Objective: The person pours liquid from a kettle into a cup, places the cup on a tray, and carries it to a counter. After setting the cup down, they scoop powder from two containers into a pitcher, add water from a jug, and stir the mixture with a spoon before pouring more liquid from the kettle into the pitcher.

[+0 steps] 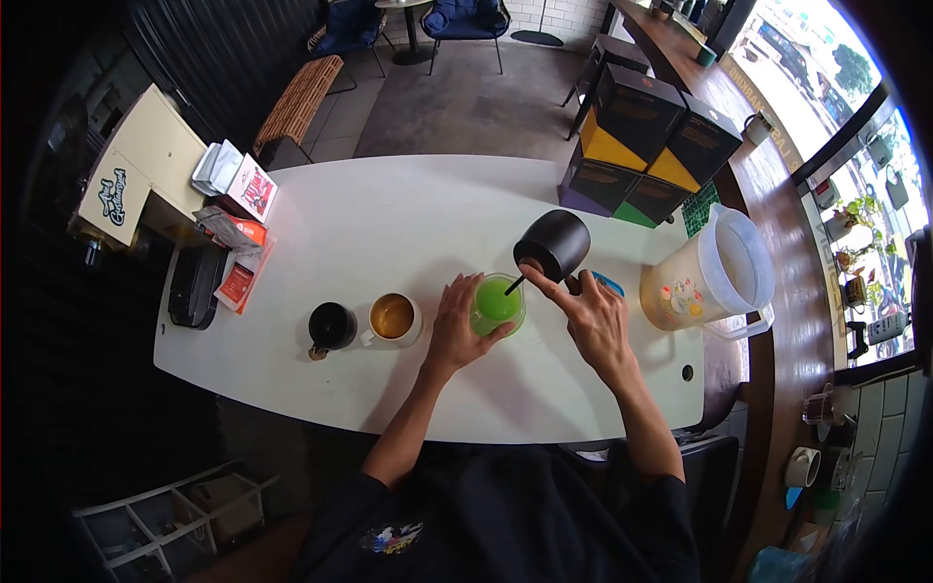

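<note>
My left hand [457, 325] is wrapped around the side of a clear glass [521, 319] on the white table, with bright green drink [498, 303] inside. My right hand [595, 319] grips a black jug [556, 241], tilted over the glass, with the index finger stretched towards its lip. Between the jug and the green drink runs a thin dark line [514, 286]. Left of the glass stands a white mug [416, 328] with brown coffee-like liquid in it. Beside that mug is a small black cup [331, 326] with a wooden-looking handle.
A large translucent plastic pitcher [675, 284] stands at the right of the white table [389, 199]. Black boxes [637, 117] with coloured corners are stacked at the back right. A cream machine [146, 175], packets [243, 277] and a black tray [197, 287] occupy the left end.
</note>
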`<state>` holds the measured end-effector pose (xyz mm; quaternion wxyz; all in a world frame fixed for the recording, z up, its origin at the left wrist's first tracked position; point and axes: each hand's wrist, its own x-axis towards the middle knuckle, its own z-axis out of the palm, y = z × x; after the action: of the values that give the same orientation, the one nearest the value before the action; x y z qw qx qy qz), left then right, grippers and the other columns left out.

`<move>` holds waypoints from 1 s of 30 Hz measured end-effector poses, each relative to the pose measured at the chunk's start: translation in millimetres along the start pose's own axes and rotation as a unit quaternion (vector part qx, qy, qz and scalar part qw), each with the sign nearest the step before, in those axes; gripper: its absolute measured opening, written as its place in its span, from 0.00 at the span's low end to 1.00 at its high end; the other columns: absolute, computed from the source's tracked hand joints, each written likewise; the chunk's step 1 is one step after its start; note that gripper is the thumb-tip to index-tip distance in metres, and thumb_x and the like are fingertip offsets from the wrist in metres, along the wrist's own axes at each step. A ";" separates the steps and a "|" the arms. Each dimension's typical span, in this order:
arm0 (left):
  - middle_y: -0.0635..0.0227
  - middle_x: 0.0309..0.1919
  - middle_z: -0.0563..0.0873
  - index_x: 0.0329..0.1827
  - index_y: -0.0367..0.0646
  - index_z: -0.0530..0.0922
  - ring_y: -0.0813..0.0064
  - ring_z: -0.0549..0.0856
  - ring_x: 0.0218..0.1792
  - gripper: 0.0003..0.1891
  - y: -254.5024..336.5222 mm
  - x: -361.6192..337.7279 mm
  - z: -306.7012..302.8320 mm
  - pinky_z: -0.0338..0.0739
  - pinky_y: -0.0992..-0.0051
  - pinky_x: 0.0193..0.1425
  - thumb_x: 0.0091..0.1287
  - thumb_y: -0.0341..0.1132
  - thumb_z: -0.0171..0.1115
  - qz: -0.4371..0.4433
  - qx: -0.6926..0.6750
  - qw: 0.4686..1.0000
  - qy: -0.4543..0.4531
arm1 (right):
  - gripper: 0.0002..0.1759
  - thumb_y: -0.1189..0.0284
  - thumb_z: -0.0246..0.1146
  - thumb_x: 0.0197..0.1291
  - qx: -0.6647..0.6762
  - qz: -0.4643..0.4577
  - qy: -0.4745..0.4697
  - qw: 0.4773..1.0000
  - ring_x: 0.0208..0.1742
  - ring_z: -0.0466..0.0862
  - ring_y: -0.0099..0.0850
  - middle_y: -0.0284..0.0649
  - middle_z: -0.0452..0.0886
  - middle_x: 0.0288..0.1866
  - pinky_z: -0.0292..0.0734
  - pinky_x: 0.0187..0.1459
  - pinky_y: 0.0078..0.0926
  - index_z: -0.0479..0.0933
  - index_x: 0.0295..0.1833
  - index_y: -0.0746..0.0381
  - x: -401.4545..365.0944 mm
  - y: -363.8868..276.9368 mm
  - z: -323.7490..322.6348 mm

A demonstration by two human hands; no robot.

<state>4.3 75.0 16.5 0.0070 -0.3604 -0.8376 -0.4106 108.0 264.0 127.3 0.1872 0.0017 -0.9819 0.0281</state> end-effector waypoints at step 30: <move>0.44 0.62 0.73 0.66 0.36 0.67 0.45 0.69 0.67 0.41 2.2 -4.9 -3.4 0.67 0.54 0.68 0.52 0.46 0.76 -0.004 -0.044 0.999 0.025 | 0.47 0.83 0.60 0.48 -0.033 -0.099 0.056 0.993 0.24 0.72 0.27 0.34 0.68 0.27 0.73 0.28 0.27 0.66 0.69 0.23 4.5 -6.2 -1.9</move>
<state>8.2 70.6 18.8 0.0102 -0.3470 -0.8195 -0.4559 104.6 258.0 131.1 0.2439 0.0915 -0.9652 -0.0231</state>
